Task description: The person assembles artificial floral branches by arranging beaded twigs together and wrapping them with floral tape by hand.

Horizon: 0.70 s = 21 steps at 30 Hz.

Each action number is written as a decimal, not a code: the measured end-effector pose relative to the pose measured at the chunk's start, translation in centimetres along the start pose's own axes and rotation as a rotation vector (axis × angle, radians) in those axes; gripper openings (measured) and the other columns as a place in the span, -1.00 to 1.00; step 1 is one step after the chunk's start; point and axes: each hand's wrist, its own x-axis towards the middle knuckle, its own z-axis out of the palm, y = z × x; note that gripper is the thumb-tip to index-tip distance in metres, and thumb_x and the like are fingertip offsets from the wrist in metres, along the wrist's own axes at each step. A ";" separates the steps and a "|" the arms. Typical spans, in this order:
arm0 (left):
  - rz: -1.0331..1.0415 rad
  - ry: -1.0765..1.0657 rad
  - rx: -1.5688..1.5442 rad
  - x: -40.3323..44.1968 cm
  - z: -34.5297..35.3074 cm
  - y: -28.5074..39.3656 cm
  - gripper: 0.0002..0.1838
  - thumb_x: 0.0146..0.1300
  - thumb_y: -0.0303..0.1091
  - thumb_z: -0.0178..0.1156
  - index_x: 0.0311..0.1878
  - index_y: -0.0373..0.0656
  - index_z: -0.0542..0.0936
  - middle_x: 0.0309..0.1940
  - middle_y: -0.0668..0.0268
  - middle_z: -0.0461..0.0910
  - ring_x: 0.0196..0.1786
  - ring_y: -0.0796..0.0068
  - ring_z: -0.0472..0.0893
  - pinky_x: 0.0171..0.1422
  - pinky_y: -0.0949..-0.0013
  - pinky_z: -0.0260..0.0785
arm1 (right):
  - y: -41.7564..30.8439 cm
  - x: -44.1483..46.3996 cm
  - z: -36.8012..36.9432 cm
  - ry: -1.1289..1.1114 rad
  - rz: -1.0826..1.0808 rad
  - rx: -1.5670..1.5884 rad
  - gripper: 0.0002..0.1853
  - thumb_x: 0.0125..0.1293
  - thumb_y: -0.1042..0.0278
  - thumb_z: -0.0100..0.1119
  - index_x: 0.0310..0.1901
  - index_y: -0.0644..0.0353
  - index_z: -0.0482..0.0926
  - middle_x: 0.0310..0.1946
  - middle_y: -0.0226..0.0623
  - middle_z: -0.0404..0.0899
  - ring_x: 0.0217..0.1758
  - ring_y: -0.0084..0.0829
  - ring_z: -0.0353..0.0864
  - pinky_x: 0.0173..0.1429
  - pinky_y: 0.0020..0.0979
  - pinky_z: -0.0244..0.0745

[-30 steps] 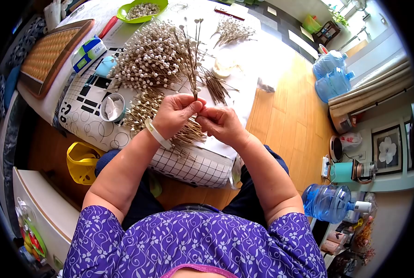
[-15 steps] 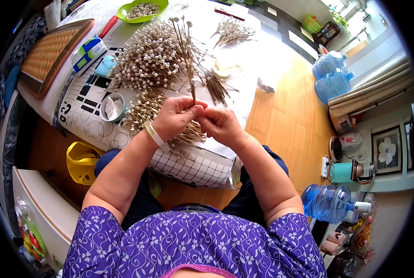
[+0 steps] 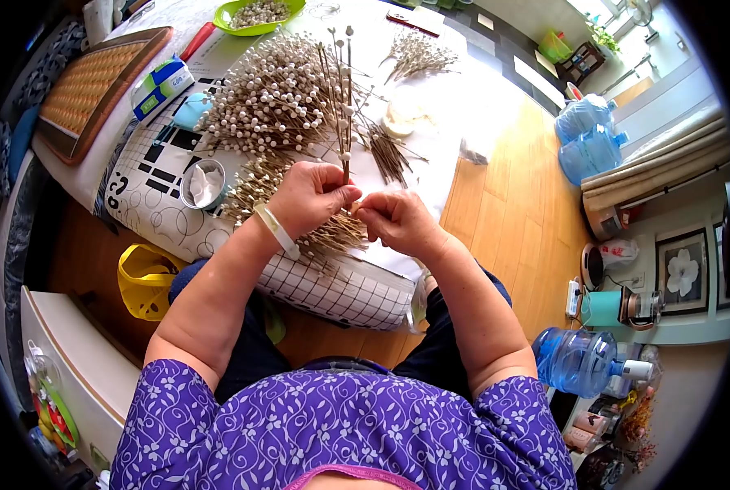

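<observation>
My left hand [image 3: 309, 198] is closed, thumb and fingers pinching a few upright brown stems [image 3: 344, 122] with white bead-like heads. Just right of it, my right hand [image 3: 404, 222] is closed in a pinch near the stems' lower end; I cannot make out what lies between its fingertips. Beyond my hands spreads a large pile of white-headed stems [image 3: 271, 94]. A lower bunch with cream-coloured heads [image 3: 258, 186] lies partly under my left hand. Short bare brown sticks [image 3: 388, 155] lie past my right hand, close to a pale roll [image 3: 397, 121], perhaps tape.
A green bowl [image 3: 254, 31] of white beads stands at the back. A smaller stem bunch [image 3: 418, 55] lies at far right. On the left are a tub with white tissue [image 3: 204, 184], a tissue pack [image 3: 162, 88] and a woven mat [image 3: 103, 90]. A yellow basket [image 3: 146, 286] sits below.
My right hand has drawn slightly away from my left, leaving a small gap between the fingertips. The left hand still grips the stems. The whole view has shifted a little.
</observation>
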 end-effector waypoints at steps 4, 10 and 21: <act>0.042 0.015 0.121 -0.1 0.0 -0.1 -0.86 0.10 -0.47 0.21 -0.45 -0.38 0.53 -0.59 0.32 0.55 -0.50 0.69 0.50 -0.43 0.59 0.35 | 1.6 0.3 0.1 -0.052 0.009 0.202 -0.87 0.15 0.45 0.07 -0.46 0.33 0.50 -0.67 -0.36 0.49 -0.60 -0.61 0.43 -0.44 -0.55 0.37; 0.054 0.000 0.209 0.1 0.1 -0.2 -0.85 0.06 -0.46 0.26 -0.48 -0.36 0.55 -0.58 0.30 0.58 -0.49 0.72 0.49 -0.45 0.60 0.34 | 1.3 0.7 0.8 0.097 -0.040 -0.100 -0.83 0.11 0.34 0.19 -0.46 0.29 0.55 -0.76 -0.30 0.42 -0.68 -0.64 0.30 -0.53 -0.49 0.30; 0.068 0.031 -0.079 0.5 0.3 -0.7 -0.81 0.18 -0.37 0.17 -0.28 -0.34 0.57 -0.47 0.35 0.56 -0.38 0.69 0.49 -0.26 0.60 0.36 | 0.3 0.3 1.4 0.225 -0.281 -0.218 -0.88 0.15 0.44 0.11 -0.48 0.29 0.49 -0.76 -0.31 0.37 -0.70 -0.60 0.27 -0.56 -0.47 0.24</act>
